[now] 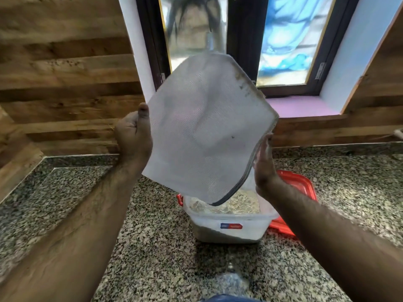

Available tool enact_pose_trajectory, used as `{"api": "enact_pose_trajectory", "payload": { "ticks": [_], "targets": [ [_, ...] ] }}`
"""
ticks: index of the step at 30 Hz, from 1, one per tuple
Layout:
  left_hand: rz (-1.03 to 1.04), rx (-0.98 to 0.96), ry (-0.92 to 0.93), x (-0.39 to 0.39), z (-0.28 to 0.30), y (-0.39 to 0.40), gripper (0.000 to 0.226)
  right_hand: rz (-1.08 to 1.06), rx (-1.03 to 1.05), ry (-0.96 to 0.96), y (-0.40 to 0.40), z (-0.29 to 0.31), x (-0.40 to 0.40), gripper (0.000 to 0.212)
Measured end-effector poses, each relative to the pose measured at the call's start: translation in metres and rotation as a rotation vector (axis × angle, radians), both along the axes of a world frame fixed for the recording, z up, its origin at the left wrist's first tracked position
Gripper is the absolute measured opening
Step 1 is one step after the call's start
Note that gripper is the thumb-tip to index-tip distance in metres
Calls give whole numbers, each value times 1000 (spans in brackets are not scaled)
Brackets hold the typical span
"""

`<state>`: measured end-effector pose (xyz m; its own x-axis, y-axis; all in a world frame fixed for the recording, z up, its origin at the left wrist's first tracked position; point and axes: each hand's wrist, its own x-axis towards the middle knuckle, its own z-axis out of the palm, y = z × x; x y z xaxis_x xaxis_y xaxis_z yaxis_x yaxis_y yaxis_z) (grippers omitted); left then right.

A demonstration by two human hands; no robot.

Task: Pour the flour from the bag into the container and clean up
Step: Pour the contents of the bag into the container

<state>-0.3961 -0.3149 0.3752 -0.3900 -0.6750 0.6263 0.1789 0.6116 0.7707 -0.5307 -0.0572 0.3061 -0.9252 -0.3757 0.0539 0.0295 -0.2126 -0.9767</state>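
A person holds a white mesh bag [207, 127] tilted in the air above a clear plastic container [231, 225] that stands on a speckled granite counter [152, 247]. The bag's dark zippered edge runs down its right side, and its lowest corner hangs just over the container's open top. The left hand [134, 136] is closed into a fist on the bag's left edge, thumb up against the fabric. The right hand [265, 162] is flat, fingers held straight and together, its palm against the bag's zippered side. Pale, lumpy flour [237, 203] lies inside the container. A red lid [303, 182] rests on the counter just behind and to the right of the container, partly hidden by the right forearm
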Motion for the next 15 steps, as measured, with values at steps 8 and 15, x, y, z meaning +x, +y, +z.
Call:
{"api": "enact_pose_trajectory", "payload": {
  "ticks": [8,15],
  "targets": [
    [-7,731,150,10,-41,15,48,450,-47,160,-15,33,21,104],
    [-49,957,118,24,-60,5,57,314,-54,174,-37,25,18,43]
  ]
}}
